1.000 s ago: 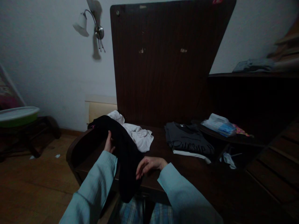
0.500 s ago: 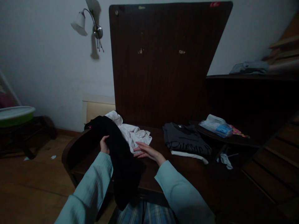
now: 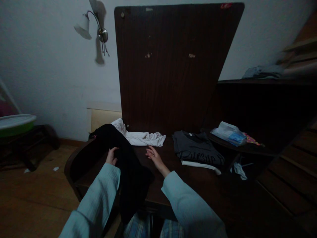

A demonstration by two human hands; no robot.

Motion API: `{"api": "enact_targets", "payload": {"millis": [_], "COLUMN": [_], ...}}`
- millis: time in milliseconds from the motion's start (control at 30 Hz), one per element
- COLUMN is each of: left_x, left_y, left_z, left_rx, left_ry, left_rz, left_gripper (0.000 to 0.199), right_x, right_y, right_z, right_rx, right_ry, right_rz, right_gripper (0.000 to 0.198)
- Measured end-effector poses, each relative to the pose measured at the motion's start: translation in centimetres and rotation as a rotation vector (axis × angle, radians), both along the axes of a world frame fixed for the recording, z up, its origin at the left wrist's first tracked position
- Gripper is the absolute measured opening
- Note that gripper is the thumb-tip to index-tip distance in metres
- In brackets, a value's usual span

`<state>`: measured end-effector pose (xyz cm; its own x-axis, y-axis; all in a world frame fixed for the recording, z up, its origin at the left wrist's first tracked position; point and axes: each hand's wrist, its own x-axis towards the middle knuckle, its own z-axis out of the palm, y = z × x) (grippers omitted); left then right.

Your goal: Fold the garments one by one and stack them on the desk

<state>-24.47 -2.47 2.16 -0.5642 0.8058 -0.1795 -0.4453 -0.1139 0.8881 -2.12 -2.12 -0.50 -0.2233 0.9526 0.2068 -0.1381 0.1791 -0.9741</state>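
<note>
A long black garment (image 3: pixel 131 175) drapes from the desk's left end down over the front edge toward my knees. My left hand (image 3: pixel 112 156) is at its left side, fingers curled against the fabric; part of the grip is hidden. Behind it lies a white cloth (image 3: pixel 146 138), stretched sideways along the foot of the dark upright panel. My right hand (image 3: pixel 155 157) hovers just in front of this cloth, fingers apart and holding nothing. To the right, a folded dark grey T-shirt (image 3: pixel 195 147) with black lettering rests on the desk, a white strip of cloth (image 3: pixel 201 166) at its front edge.
A tall dark panel (image 3: pixel 170 66) stands behind the desk (image 3: pixel 170 195). On a low shelf at right sits a clear-and-blue plastic package (image 3: pixel 230 134). A wall lamp (image 3: pixel 84 26) hangs upper left. At far left, a green basin (image 3: pixel 17 125) stands on a dark stool.
The white cloth, bunched and reaching forward before, now lies farther back in a narrower band extending right. My right hand has turned slightly and is apart from it. My left hand stays by the black garment.
</note>
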Motion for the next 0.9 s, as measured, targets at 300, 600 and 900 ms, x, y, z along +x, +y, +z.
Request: {"api": "enact_targets", "payload": {"millis": [300,600,900], "left_x": [0.9,3.6,4.5], "left_y": [0.5,-2.1,-2.2], "left_z": [0.0,0.4,0.8], "left_rx": [-0.008,-0.194,-0.146], "left_ry": [0.196,0.152,-0.009], "left_rz": [-0.086,-0.689,-0.777], "left_gripper": [0.033,0.023,0.026], "right_x": [-0.2,-0.2,-0.5], "right_y": [-1.1,-1.4,-0.9], "right_z": [1.0,1.4,0.9], "right_rx": [-0.143,-0.053,-0.144], "right_ry": [0.072,0.149,0.209], "right_rz": [0.139,0.13,-0.059], "right_gripper": [0.063,0.063,0.037]}}
